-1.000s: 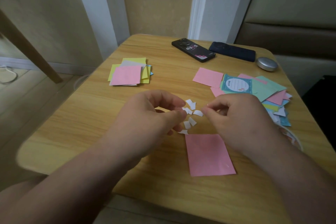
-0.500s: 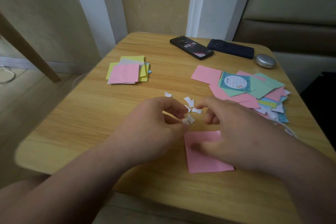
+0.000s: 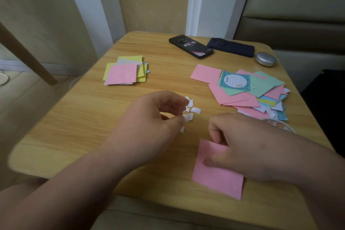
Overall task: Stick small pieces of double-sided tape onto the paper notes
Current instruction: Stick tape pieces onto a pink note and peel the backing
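Pinches white tape piece (image 3: 188, 117) in left hand (image 3: 149, 123); holds pink note (image 3: 218, 179) with right hand (image 3: 252, 147), fingers (image 3: 216, 133) curled. Beyond fingertips: black phone (image 3: 191, 46), print unreadable.

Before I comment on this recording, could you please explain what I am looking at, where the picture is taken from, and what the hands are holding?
There is no machine here: these are a person's two bare hands, filmed by one wide-angle camera worn on the head, looking forward and down. The left hand pinches a small white tape piece in its grip, beside a few loose tape pieces on the wooden table. The right hand holds a pink note near the front edge with curled fingers and thumb. Farther back lie a neat stack of notes on the left, a spread pile of notes on the right, and behind them a black phone, a dark blue phone and a silver round case.
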The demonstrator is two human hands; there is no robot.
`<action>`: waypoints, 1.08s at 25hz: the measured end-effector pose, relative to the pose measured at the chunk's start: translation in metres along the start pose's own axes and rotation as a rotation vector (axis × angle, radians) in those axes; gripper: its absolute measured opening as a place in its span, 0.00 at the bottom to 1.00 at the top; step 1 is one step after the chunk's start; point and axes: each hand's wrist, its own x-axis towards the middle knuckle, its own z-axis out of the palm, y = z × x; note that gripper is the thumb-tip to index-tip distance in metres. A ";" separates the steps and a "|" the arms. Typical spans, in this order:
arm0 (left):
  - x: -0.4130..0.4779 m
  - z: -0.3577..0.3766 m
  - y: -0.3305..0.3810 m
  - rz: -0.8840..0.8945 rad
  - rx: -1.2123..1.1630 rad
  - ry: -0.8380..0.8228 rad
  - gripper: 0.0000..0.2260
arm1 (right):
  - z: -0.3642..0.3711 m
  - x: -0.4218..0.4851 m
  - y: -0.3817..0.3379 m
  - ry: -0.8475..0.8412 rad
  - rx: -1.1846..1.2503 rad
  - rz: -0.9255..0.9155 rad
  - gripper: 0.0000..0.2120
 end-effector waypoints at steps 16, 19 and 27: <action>-0.005 0.027 0.012 -0.049 -0.686 -0.015 0.22 | 0.005 -0.011 0.009 0.314 1.547 0.010 0.11; -0.003 0.033 0.011 0.022 -0.697 -0.047 0.20 | 0.008 -0.015 0.010 0.345 1.514 0.102 0.06; -0.010 0.038 0.011 0.287 -0.606 -0.069 0.20 | 0.013 -0.015 0.012 0.343 1.603 0.221 0.05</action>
